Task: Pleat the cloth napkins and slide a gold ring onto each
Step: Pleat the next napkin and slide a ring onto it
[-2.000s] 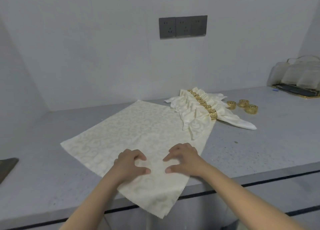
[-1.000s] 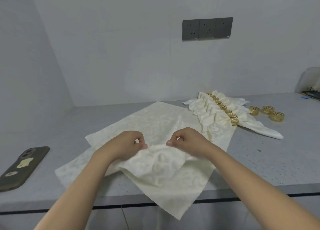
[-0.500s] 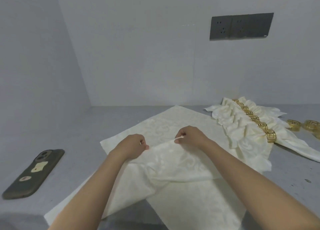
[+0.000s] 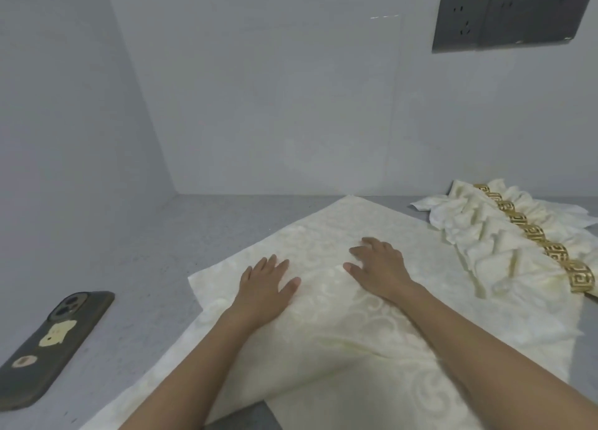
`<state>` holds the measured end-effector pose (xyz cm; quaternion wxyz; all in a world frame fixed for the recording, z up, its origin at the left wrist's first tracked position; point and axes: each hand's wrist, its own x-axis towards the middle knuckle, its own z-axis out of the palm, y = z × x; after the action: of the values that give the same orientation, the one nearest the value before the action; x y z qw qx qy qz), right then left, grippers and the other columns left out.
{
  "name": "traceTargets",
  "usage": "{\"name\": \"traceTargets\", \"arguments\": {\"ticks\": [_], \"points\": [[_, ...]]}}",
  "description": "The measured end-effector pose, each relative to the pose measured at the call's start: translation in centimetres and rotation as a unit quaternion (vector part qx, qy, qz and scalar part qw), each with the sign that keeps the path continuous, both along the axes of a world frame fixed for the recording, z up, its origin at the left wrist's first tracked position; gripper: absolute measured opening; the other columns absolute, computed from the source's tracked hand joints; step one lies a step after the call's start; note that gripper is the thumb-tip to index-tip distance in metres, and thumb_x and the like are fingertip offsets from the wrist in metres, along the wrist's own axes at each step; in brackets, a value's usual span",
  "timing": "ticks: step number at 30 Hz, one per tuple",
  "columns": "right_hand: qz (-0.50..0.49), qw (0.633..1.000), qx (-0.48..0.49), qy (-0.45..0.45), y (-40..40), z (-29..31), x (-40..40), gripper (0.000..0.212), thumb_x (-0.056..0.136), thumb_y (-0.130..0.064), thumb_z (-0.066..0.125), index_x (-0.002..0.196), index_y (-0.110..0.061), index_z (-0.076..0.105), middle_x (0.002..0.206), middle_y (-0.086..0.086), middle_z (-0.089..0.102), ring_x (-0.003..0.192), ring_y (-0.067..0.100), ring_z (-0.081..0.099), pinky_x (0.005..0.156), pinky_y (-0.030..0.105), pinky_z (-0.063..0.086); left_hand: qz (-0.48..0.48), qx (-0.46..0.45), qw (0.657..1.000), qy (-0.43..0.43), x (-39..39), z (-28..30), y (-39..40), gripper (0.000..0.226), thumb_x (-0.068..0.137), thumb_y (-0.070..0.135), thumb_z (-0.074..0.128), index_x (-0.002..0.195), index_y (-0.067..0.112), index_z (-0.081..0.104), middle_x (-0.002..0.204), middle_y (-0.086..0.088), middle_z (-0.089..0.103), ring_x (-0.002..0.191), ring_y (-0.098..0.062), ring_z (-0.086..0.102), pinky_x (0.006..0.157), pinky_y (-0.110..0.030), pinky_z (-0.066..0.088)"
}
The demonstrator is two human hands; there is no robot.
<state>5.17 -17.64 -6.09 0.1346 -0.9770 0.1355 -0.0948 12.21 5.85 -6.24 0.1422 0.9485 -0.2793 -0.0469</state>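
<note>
A cream patterned napkin lies spread on the grey counter, its near corner folded over toward the far side. My left hand lies flat on the folded part with straight fingers. My right hand presses beside it, fingers spread on the cloth. At the right lies a row of pleated napkins, each wearing a gold ring.
A dark phone with stickers on its case lies on the counter at the left. A grey socket panel is on the back wall. The side wall meets the counter at the far left corner.
Both hands carried the napkin's near corner forward, let go of it, and now lie flat on the fold. The view swung left, so the loose gold rings left the frame.
</note>
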Motion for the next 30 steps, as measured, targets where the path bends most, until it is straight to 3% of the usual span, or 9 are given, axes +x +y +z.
{"name": "traceTargets", "arguments": {"ticks": [3,8,15,20,26,30], "points": [[0.017,0.999,-0.023,0.038,0.3,-0.2,-1.3,0.048,0.098,-0.050,0.035,0.142,-0.030,0.039,0.151,-0.005,0.033,0.138,0.021,0.027,0.108,0.034,0.019,-0.032,0.044,0.998,-0.013,-0.2,-0.6,0.7,0.059,0.099,0.053,0.021,0.152,0.030,0.010,0.160,0.003,-0.001,0.147,-0.012,-0.006,0.119,-0.038,-0.006],[0.003,0.996,-0.082,0.039,2.6,0.7,-3.8,0.044,0.098,-0.046,0.034,0.136,-0.029,0.047,0.137,-0.004,0.049,0.126,0.022,0.040,0.100,0.033,0.027,-0.073,0.045,0.996,0.001,-0.8,-0.1,2.4,0.058,0.098,0.053,0.021,0.151,0.033,0.012,0.160,0.006,0.000,0.146,-0.008,-0.007,0.118,-0.038,-0.009],[-0.019,0.989,-0.141,0.035,5.1,0.5,-9.7,0.043,0.098,-0.049,0.030,0.129,-0.029,0.051,0.124,-0.006,0.054,0.113,0.021,0.045,0.086,0.032,0.034,-0.129,0.044,0.991,-0.001,-3.7,-0.2,4.2,0.059,0.097,0.055,0.023,0.151,0.034,0.010,0.160,0.008,-0.001,0.145,-0.003,-0.009,0.118,-0.031,-0.010],[-0.046,0.988,-0.147,0.019,4.6,0.2,-14.4,0.044,0.097,-0.052,0.028,0.128,-0.031,0.051,0.121,-0.008,0.056,0.109,0.020,0.047,0.086,0.032,0.034,-0.168,0.028,0.985,0.008,-6.2,-0.4,3.1,0.094,0.069,0.080,-0.001,0.151,0.035,0.010,0.160,0.007,-0.001,0.144,-0.002,-0.009,0.117,-0.030,-0.010],[-0.082,0.986,-0.146,0.025,2.3,0.6,-18.3,0.045,0.096,-0.053,0.028,0.126,-0.031,0.053,0.119,-0.005,0.057,0.109,0.021,0.050,0.086,0.032,0.035,-0.187,0.060,0.981,0.002,-8.7,-0.2,0.8,0.084,0.077,0.073,0.005,0.152,0.034,0.004,0.160,0.006,-0.005,0.144,-0.004,-0.012,0.117,-0.031,-0.012],[-0.097,0.987,-0.129,0.008,0.5,0.8,-19.2,0.041,0.097,-0.048,0.027,0.115,-0.024,0.055,0.104,-0.003,0.059,0.100,0.023,0.051,0.078,0.033,0.031,-0.145,0.104,0.984,-0.005,-8.1,0.1,0.9,0.071,0.092,0.065,0.014,0.152,0.031,-0.001,0.159,0.006,-0.009,0.145,-0.007,-0.013,0.117,-0.037,-0.012]]}}
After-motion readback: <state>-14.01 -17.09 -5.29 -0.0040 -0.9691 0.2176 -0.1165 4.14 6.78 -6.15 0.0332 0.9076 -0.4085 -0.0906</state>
